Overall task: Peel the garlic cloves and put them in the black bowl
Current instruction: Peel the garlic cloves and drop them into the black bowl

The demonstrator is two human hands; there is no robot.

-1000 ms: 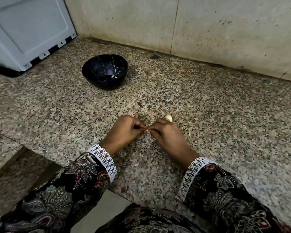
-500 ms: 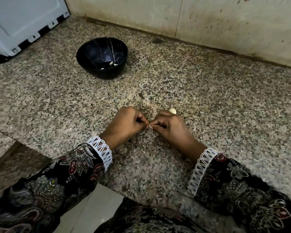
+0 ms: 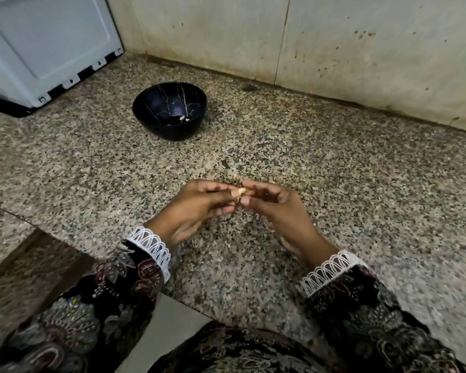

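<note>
A small pale garlic clove (image 3: 242, 190) sits between the fingertips of both hands, raised a little above the speckled granite counter (image 3: 334, 184). My left hand (image 3: 199, 208) pinches it from the left and my right hand (image 3: 277, 208) pinches it from the right, palms turned partly upward. The black bowl (image 3: 169, 110) with thin pale veins stands farther back and to the left, with a few small peeled cloves (image 3: 184, 119) at its bottom. Most of the held clove is hidden by my fingers.
A white appliance (image 3: 46, 47) stands at the back left on the counter. A stained tiled wall (image 3: 334, 49) runs along the back. A small dark scrap (image 3: 225, 164) lies on the granite just beyond my hands. The counter's front edge drops off at the lower left.
Both hands have lifted off the counter and turned palm-up with the clove pinched between them. The pale clove seen behind my right hand earlier is hidden now.
</note>
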